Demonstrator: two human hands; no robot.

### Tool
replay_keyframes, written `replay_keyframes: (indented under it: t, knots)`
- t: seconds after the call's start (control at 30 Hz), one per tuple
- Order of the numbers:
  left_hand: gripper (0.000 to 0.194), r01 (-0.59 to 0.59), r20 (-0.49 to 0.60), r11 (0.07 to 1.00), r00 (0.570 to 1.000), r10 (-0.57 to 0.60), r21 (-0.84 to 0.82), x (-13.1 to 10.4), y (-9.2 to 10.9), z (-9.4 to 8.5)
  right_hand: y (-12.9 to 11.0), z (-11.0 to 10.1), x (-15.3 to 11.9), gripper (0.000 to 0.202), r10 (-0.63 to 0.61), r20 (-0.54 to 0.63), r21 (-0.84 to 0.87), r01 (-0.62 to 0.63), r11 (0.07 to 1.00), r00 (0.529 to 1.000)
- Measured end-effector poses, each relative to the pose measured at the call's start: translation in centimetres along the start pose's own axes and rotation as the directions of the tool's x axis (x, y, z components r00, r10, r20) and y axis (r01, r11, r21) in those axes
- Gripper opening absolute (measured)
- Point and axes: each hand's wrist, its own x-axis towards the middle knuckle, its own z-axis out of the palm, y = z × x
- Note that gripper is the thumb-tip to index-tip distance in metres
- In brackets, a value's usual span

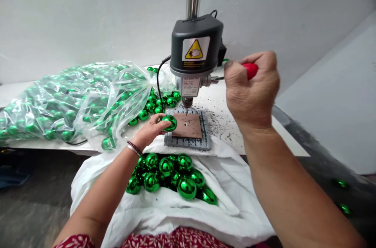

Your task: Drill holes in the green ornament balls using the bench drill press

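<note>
My left hand [156,126] pinches a shiny green ball [169,123] at the left edge of the drill press base [205,141]. A brown board [192,126] with a small hole lies on that base. Above it is the chuck [187,102] with a thin bit, under the dark motor housing [196,29]. My right hand [252,87] is wrapped round the red-knobbed feed lever [250,70] on the press's right side. The held ball is left of the bit and apart from it. More green balls [166,166] lie on a white cloth across my lap.
A large clear plastic bag [88,99] full of green balls covers the table's left side, with loose balls [151,106] near its mouth. Dark shavings [225,123] litter the white table [282,138]. A black cable [159,83] hangs beside the press. Green balls [344,209] lie on the floor at right.
</note>
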Motion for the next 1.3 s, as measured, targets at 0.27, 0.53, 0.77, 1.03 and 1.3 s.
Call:
replay_keyframes:
  t: [0.27, 0.53, 0.77, 1.03, 1.3]
  knots:
    - [0.049, 0.18, 0.241, 0.937, 0.964, -0.108, -0.3, 1.1, 0.0, 1.1, 0.1, -0.1, 0.0, 0.024, 0.007, 0.0, -0.009, -0.007, 1.0, 1.0]
    - [0.046, 0.057, -0.108, 0.998, 0.992, -0.061, -0.039, 2.6, 0.5, 3.0, 0.0, -0.1, 0.0, 0.023, 0.007, 0.008, -0.042, -0.007, 0.999, 1.0]
    - [0.053, -0.072, -0.14, 0.99, 0.986, 0.089, 0.123, 4.1, -0.5, 4.6, 0.3, -0.3, -0.1, 0.026, -0.003, 0.057, -0.044, 0.005, 0.999, 0.998]
    - [0.058, -0.095, -0.167, 0.978, 0.978, 0.126, 0.184, 5.2, -1.1, 5.7, 0.6, -0.5, -0.1, 0.026, -0.013, 0.095, -0.035, 0.016, 0.999, 0.995]
    - [0.056, -0.163, -0.163, 0.956, 0.965, 0.207, 0.244, 6.1, -2.4, 5.9, 0.1, -0.7, -0.1, 0.026, -0.002, 0.088, -0.037, 0.005, 0.999, 0.996]
